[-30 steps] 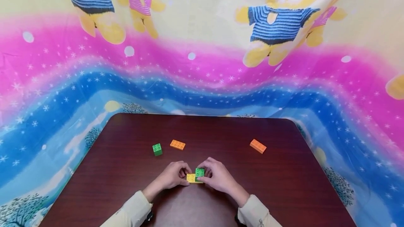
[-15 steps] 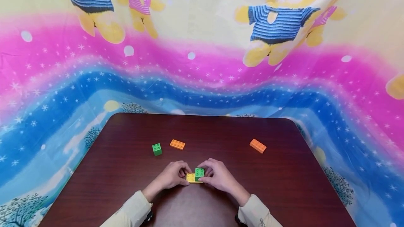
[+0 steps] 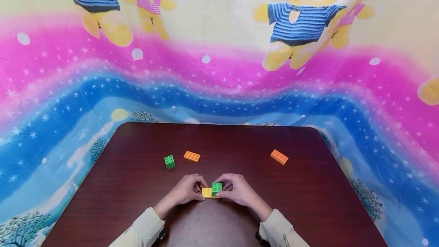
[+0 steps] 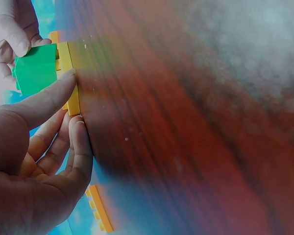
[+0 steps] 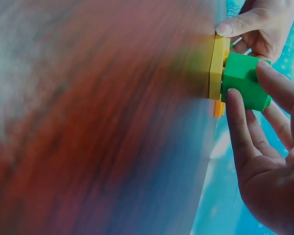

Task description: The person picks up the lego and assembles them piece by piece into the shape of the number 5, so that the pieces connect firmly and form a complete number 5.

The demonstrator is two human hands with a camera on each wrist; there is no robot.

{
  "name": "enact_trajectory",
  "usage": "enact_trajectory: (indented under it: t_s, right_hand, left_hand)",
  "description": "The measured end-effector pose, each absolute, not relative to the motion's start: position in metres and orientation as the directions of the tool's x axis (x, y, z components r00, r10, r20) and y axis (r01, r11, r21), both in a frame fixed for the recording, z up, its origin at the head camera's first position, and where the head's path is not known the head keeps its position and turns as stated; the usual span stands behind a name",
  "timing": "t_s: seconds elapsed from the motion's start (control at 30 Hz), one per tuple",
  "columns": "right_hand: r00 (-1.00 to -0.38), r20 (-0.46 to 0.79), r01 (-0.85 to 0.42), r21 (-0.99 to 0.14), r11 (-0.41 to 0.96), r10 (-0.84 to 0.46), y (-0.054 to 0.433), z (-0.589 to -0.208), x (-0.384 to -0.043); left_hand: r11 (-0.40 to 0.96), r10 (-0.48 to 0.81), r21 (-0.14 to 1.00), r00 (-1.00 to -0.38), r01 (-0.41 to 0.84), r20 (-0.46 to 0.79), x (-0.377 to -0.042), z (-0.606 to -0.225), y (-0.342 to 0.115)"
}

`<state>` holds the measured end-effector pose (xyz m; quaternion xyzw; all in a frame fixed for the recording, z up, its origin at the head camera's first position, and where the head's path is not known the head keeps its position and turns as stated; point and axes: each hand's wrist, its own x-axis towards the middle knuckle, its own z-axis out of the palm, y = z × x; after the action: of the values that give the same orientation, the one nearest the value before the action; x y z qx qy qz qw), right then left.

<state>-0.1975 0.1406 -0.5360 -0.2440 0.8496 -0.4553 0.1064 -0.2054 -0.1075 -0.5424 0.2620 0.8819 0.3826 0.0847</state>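
Note:
A flat yellow building brick lies on the table in front of me, its left end pinched between the thumb and fingers of my left hand. Over its right half sits a square green building brick, gripped at the sides by my right hand. In the left wrist view, yellow studs show in a thin gap under the green brick. The right wrist view has the same narrow gap between the green brick and the yellow brick.
Beyond my left hand, a second green brick and a flat orange brick lie on the dark wooden table. Another orange brick is farther right. A patterned cloth hangs behind the table.
The head view has shifted slightly. Both hands keep their hold, and the bricks stay in nearly the same places.

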Motion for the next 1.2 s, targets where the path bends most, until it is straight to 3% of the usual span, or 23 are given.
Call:
enact_trajectory:
  t_s: [0.27,0.77,1.2]
  right_hand:
    - [-0.847,0.084,-0.357,-0.822,0.444,-0.526,0.1401,-0.5382,-0.1998]
    - [-0.858,0.000,-0.285,-0.831,0.478,-0.513,0.1383,-0.5358,-0.2022]
    - [-0.872,0.036,-0.316,-0.803,0.505,-0.489,0.1376,-0.5386,-0.2014]
  left_hand:
    - [0.566,0.529,0.719,-0.846,0.404,0.059,-0.2054,-0.5432,-0.1087]
    - [0.569,0.525,0.723,-0.850,0.391,0.047,-0.2043,-0.5408,-0.1070]
    - [0.557,0.529,0.725,-0.846,0.405,0.065,-0.2047,-0.5426,-0.1085]
